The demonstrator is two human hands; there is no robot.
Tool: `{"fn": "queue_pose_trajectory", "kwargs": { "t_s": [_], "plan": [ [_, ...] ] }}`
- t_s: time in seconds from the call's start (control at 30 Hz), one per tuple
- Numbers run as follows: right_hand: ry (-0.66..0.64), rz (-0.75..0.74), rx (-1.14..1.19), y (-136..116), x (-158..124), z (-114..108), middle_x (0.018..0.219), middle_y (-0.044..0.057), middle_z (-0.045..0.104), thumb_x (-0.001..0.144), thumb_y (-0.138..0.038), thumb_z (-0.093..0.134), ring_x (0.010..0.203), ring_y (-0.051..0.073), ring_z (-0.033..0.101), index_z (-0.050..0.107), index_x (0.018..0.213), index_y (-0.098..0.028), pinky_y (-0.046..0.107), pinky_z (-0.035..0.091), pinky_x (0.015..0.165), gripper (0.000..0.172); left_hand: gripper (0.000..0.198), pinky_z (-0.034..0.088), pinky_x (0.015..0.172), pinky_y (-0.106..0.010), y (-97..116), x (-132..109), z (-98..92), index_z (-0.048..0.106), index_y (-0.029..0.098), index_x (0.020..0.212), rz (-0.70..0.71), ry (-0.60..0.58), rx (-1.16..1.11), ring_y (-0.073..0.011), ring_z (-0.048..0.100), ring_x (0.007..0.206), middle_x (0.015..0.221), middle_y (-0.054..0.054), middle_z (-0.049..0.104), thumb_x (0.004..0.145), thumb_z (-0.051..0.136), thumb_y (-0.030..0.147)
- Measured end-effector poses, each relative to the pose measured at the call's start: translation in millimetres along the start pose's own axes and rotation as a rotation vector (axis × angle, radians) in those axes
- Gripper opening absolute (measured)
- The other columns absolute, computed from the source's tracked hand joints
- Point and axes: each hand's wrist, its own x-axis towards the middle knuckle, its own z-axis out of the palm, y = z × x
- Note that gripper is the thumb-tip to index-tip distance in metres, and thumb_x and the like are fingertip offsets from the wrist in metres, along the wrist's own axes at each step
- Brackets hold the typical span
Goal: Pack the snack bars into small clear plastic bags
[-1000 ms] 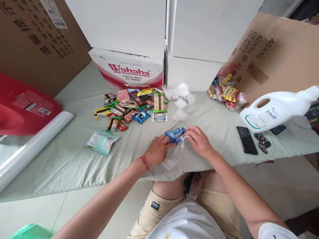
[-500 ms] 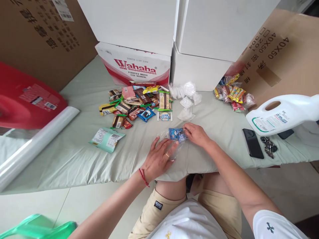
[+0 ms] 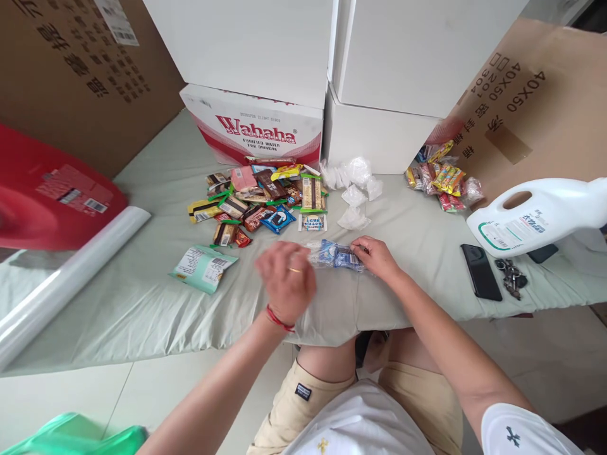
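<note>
Two blue snack packets [image 3: 337, 254] lie side by side inside a clear plastic bag [image 3: 313, 251] on the cloth-covered table. My right hand [image 3: 375, 255] pinches the right end of this bag between thumb and fingers. My left hand [image 3: 286, 281], smeared by motion, is raised at the bag's left end. Its fingers look curled, but whether they hold the plastic cannot be made out. Beyond my hands lies a pile of mixed snack packets [image 3: 272, 218]. Several crumpled clear plastic bags [image 3: 354, 217] sit to its right.
A pale green packet [image 3: 203, 268] lies to the left, near a plastic roll [image 3: 71, 278] and a red jug [image 3: 57, 189]. Bagged snacks [image 3: 443, 177], a white bottle [image 3: 516, 215], a phone [image 3: 480, 272] and keys [image 3: 512, 278] are at right. Boxes [image 3: 265, 133] stand behind.
My left hand has lifted off the bag's lower left side and moved left, its fingers curling. The bag with the blue packets has shifted slightly right with my right hand.
</note>
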Motion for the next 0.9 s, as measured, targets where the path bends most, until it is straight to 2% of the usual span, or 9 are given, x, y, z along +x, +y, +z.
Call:
{"fn": "queue_pose_trajectory", "kwargs": {
  "t_s": [0.07, 0.1, 0.2, 0.27, 0.4, 0.57, 0.67, 0.77, 0.9],
  "plan": [
    [-0.003, -0.015, -0.001, -4.0, -2.6, 2.2, 0.086, 0.004, 0.069, 0.095, -0.033, 0.053, 0.081, 0.018, 0.064, 0.073, 0.088, -0.022, 0.03, 0.048, 0.077, 0.024, 0.032, 0.037, 0.112, -0.047, 20.8, 0.0, 10.4, 0.068, 0.026, 0.12, 0.318, -0.216, -0.182, -0.0254, 0.057, 0.129, 0.123, -0.008, 0.071, 0.094, 0.053, 0.018],
    [-0.014, -0.022, -0.001, -5.1, -3.9, 2.0, 0.087, 0.004, 0.07, 0.095, -0.033, 0.053, 0.082, 0.019, 0.065, 0.073, 0.089, -0.022, 0.03, 0.049, 0.078, 0.024, 0.035, 0.036, 0.114, -0.046, 27.8, 1.2, 18.6, 0.068, 0.026, 0.125, 0.354, -0.311, -0.213, -0.0239, 0.056, 0.133, 0.129, -0.008, 0.07, 0.097, 0.049, 0.018],
    [-0.019, 0.001, -0.016, 0.8, -8.0, -5.9, 0.09, 0.004, 0.072, 0.092, -0.031, 0.053, 0.081, 0.019, 0.065, 0.073, 0.092, -0.022, 0.031, 0.05, 0.078, 0.021, 0.04, 0.035, 0.116, -0.049, 29.2, 5.4, 46.8, 0.065, 0.024, 0.133, 0.207, -0.532, -0.178, -0.0246, 0.057, 0.133, 0.136, -0.008, 0.069, 0.102, 0.041, 0.02],
    [0.068, 0.093, -0.075, 13.3, -11.2, -17.4, 0.093, 0.004, 0.074, 0.091, -0.03, 0.053, 0.079, 0.019, 0.065, 0.072, 0.094, -0.023, 0.032, 0.05, 0.079, 0.021, 0.041, 0.033, 0.118, -0.05, 18.9, 6.1, 60.6, 0.064, 0.025, 0.136, 0.132, -0.61, -0.191, -0.0241, 0.056, 0.135, 0.139, -0.008, 0.068, 0.104, 0.039, 0.026],
    [0.213, 0.315, -0.117, 38.6, -18.9, -40.5, 0.097, 0.007, 0.075, 0.094, -0.041, 0.051, 0.083, 0.021, 0.067, 0.071, 0.105, -0.023, 0.035, 0.051, 0.083, 0.028, 0.04, 0.03, 0.122, -0.048, 1.9, 3.4, 67.0, 0.064, 0.026, 0.137, 0.094, -0.624, -0.253, -0.0207, 0.054, 0.138, 0.14, -0.005, 0.067, 0.106, 0.039, 0.029],
    [-0.002, 0.227, -0.045, 26.6, -18.9, -38.8, 0.096, 0.009, 0.075, 0.088, -0.059, 0.064, 0.108, 0.026, 0.063, 0.068, 0.125, -0.022, 0.038, 0.049, 0.093, 0.052, 0.039, 0.03, 0.122, -0.05, 2.0, 4.1, 63.4, 0.065, 0.027, 0.135, 0.08, -0.623, -0.29, -0.0207, 0.055, 0.136, 0.139, -0.005, 0.068, 0.105, 0.041, 0.028],
    [-0.157, 0.262, -0.035, 8.8, -16.5, -33.6, 0.077, 0.003, 0.068, 0.075, -0.053, 0.078, 0.083, 0.022, 0.061, 0.073, 0.1, -0.019, 0.031, 0.048, 0.074, 0.042, 0.039, 0.029, 0.122, -0.051, 1.2, 4.0, 61.6, 0.065, 0.028, 0.136, 0.085, -0.624, -0.314, -0.0214, 0.055, 0.136, 0.139, -0.005, 0.068, 0.105, 0.043, 0.028],
    [-0.215, 0.339, 0.174, -4.6, -24.8, -34.6, 0.064, -0.004, 0.057, 0.079, -0.052, 0.071, 0.062, 0.014, 0.051, 0.064, 0.075, -0.019, 0.025, 0.041, 0.059, 0.033, 0.037, 0.026, 0.124, -0.053, -1.9, 0.1, 57.5, 0.066, 0.029, 0.135, 0.091, -0.625, -0.342, -0.0215, 0.056, 0.137, 0.138, -0.005, 0.069, 0.103, 0.046, 0.028],
    [-0.181, 0.503, 0.538, -18.0, -51.0, -33.4, 0.073, -0.002, 0.063, 0.074, -0.057, 0.077, 0.065, 0.013, 0.059, 0.058, 0.079, -0.021, 0.025, 0.05, 0.057, 0.041, 0.035, 0.024, 0.124, -0.054, -4.5, -6.9, 53.6, 0.068, 0.028, 0.132, 0.097, -0.625, -0.367, -0.0212, 0.055, 0.138, 0.138, -0.004, 0.069, 0.103, 0.048, 0.027]
  ]
}}
